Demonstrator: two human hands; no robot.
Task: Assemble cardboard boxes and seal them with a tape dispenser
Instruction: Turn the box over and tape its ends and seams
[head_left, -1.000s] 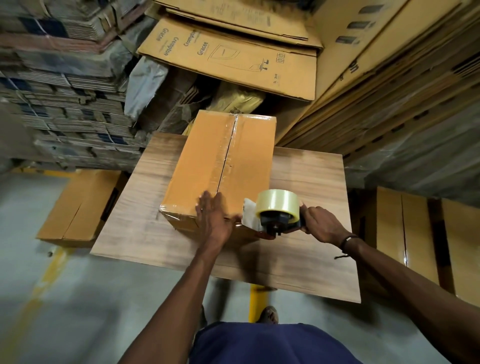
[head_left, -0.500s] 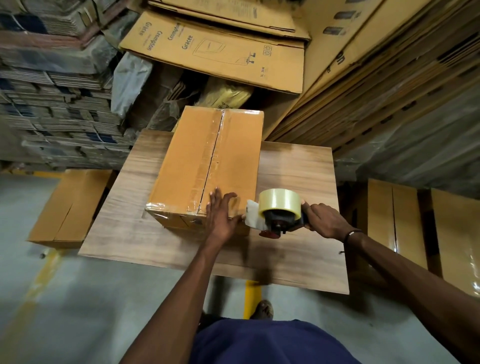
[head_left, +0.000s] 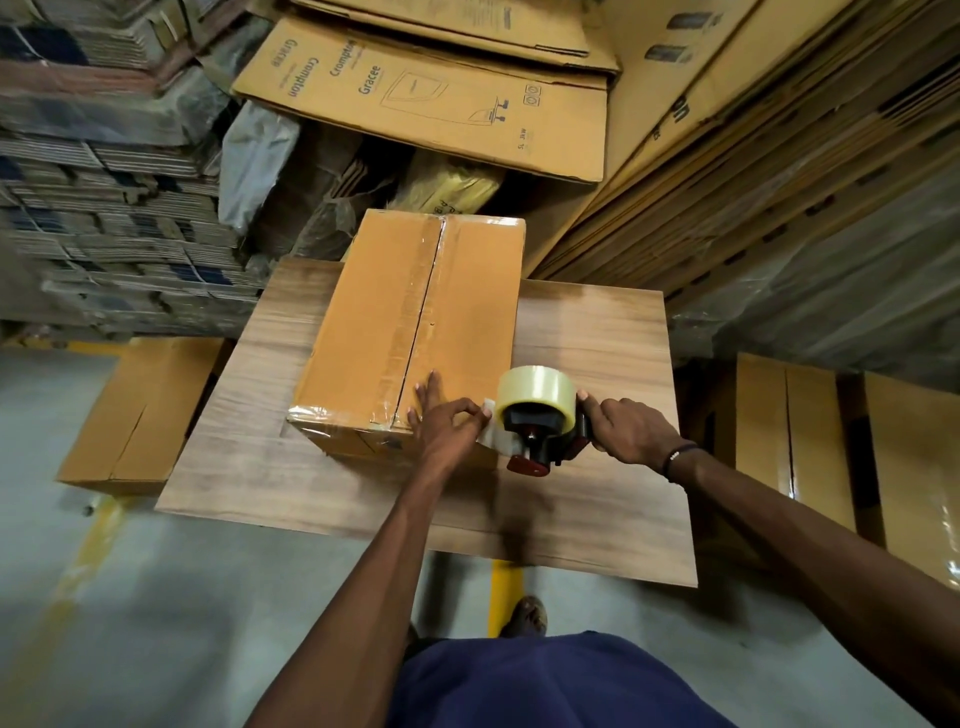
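On the wood-grain tabletop, a closed brown cardboard box is sitting lengthwise, its centre seam already showing a strip of clear tape that's wrapping down over the near end. The person's left hand is resting on the near right corner of the box, some fingers lying flat on the lid while thumb and forefinger are pinching the loose white tape end. Right next to it, just off the box's near right corner, the right hand is gripping the handle of a black-and-red tape dispenser loaded with a fat roll of clear tape, fingers curled round it. A dark beaded bracelet is sitting on that wrist.

Behind the table, a flattened brown carton is leaning out of the stacks, and it's reading "Crompton" and "Gracee", with a line drawing of the product. The small print near its corner is too tiny for me to make out. More plain brown boxes are sitting on the grey floor either side of the table.
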